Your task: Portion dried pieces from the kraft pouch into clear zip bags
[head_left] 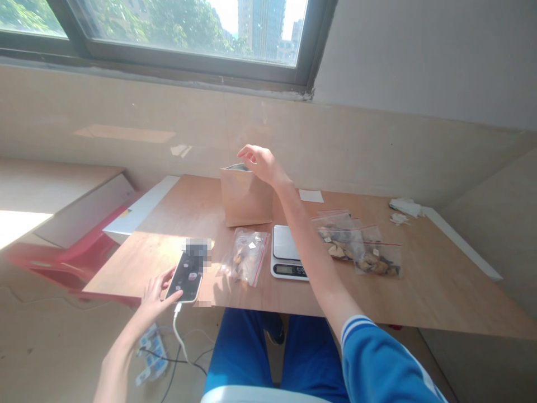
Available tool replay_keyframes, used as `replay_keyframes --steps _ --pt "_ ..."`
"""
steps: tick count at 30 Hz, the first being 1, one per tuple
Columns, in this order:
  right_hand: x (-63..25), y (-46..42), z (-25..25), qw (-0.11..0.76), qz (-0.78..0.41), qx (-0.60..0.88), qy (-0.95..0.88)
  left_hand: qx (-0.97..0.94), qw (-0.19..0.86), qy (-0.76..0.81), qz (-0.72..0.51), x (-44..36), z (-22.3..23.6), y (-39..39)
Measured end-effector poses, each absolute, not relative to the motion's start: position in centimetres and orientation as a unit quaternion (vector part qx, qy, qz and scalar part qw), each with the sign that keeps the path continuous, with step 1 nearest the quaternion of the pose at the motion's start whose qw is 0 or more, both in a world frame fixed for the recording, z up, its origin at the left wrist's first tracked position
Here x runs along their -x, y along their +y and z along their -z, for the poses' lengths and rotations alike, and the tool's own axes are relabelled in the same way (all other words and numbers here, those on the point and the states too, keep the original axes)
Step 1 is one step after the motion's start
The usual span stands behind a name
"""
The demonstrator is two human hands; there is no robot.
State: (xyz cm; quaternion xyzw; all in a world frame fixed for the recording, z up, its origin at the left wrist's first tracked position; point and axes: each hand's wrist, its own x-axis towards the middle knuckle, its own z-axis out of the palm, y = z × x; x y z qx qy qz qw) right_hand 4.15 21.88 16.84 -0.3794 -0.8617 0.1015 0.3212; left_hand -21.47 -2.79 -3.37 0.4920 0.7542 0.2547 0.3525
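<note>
The smartphone (183,276) is being cradled by the left hand (157,294) at the near edge of the bench (440,285), its dark screen tilted upward, and its back is being supported by curled fingers, so that hand is closed around the phone. A white charging cable (178,324) is being left to hang from the phone's lower end towards a power strip (153,352) on the floor.

The right hand (260,165) is being held half open, with the fingers loosely curved, at the top corner of an upright kraft paper pouch (245,196) on the far side of the bench. Whether the rim is being touched cannot be told. Nothing is being grasped by that hand.

A digital kitchen scale (287,253) is being left under the right forearm, between a clear zip bag (245,257) of brown pieces and two similar zip bags (369,252).
</note>
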Motion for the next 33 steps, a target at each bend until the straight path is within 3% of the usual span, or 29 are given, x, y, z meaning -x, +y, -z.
replay_keyframes --steps 6,10,15,24,33 --pt "-4.2 13.7 -11.9 0.428 -0.183 0.374 -0.802 -0.449 0.396 0.738 -0.311 21.0 2.1 -2.9" --pt "-2.0 7.7 -4.2 0.382 -0.251 0.352 -0.817 -0.436 0.393 0.744 -0.319 20.8 1.9 -3.0" --pt "1.7 3.0 2.2 0.338 -0.218 0.407 -0.820 -0.434 0.392 0.748 -0.315 20.7 1.9 -2.9" --pt "3.6 1.2 4.3 0.246 -0.163 0.395 -0.870 -0.438 0.378 0.751 -0.317 20.6 2.1 -2.8" --pt "3.6 1.0 3.7 0.243 -0.175 0.415 -0.859 -0.440 0.375 0.748 -0.324 21.2 2.9 -2.7"
